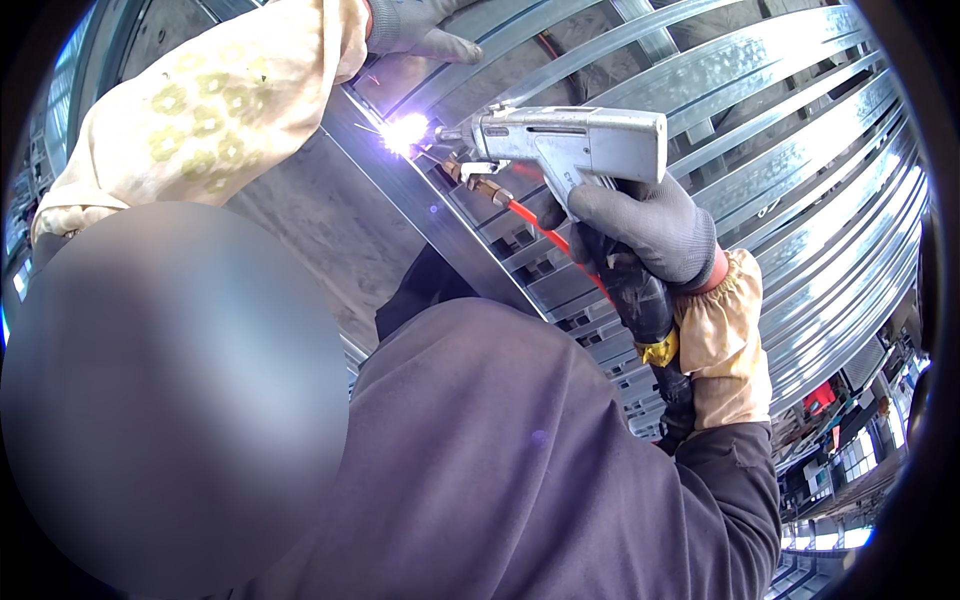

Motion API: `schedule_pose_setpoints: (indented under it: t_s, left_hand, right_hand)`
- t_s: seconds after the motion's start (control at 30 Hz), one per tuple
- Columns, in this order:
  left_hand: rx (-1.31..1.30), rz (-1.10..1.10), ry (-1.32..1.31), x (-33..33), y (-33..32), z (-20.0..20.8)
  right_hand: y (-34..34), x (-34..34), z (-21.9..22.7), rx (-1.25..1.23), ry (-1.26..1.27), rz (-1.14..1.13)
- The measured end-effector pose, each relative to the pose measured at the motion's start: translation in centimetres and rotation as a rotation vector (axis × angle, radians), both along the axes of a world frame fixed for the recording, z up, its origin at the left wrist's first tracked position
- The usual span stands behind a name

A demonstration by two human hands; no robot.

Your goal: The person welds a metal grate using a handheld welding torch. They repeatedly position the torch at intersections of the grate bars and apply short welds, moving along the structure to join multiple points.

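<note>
My right hand (655, 225), in a grey knit glove, is closed round the pistol handle of a silver welding gun (590, 138). At the gun's tip a bright violet-white arc (405, 133) glares on a metal beam (440, 215), throwing short sparks; the glare hides the joint itself. A red hose (545, 228) with a brass fitting (485, 188) runs beneath the gun, and a thick black cable (640, 300) hangs from its handle. My left hand (415, 28), also gloved, is partly cut off by the top edge. Its visible finger stretches out over the metalwork, near the arc.
Long galvanized metal bars (790, 150) lie in parallel rows across the right and top. Pale protective sleeves (210, 110) cover my forearms. Concrete floor (320, 215) shows left of the beam. Workshop clutter, including a red object (819, 398), stands far right. A blurred round patch hides the lower left.
</note>
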State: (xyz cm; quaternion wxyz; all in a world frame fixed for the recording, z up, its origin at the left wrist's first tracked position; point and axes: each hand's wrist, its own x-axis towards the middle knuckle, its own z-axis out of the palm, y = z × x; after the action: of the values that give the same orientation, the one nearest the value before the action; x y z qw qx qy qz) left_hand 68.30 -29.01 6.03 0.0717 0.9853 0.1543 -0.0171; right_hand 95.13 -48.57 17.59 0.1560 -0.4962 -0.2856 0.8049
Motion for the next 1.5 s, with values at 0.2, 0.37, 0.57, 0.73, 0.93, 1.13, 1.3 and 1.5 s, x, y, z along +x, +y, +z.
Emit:
schedule_pose_setpoints:
  t_s: [0.2,0.37,0.57,0.73,0.93,1.13,1.3,1.5]
  left_hand:
    - [0.028,0.002,0.002,0.0,0.0,-0.5]
    - [-0.066,0.024,0.033,-0.4,0.1,-0.1]
    - [-0.148,0.104,-0.023,-1.0,-0.2,1.6]
    - [-0.346,0.496,-0.402,-2.4,-1.3,4.6]
    - [-0.589,1.464,-1.089,-4.8,-13.6,3.7]
    - [-0.598,1.729,-0.940,-1.5,-25.3,-0.5]
    - [-0.505,1.791,-1.014,0.8,-26.3,-3.5]
    - [-0.484,1.795,-0.975,0.9,-26.4,-3.4]
  right_hand:
    - [-0.2,0.3,0.6,0.018,-0.033,-0.045]
    - [1.4,-0.7,1.0,0.071,-0.075,0.012]
    - [3.4,-2.8,1.0,0.099,-0.030,0.029]
    - [3.6,-3.6,-0.5,0.184,0.007,-0.033]
    - [4.5,-3.9,-0.9,0.164,0.045,-0.032]
    - [5.2,-3.8,-1.5,0.165,-0.011,0.053]
    - [5.0,-4.1,-1.7,0.166,0.022,0.059]
    - [4.9,-4.5,-1.3,0.166,-0.009,0.019]
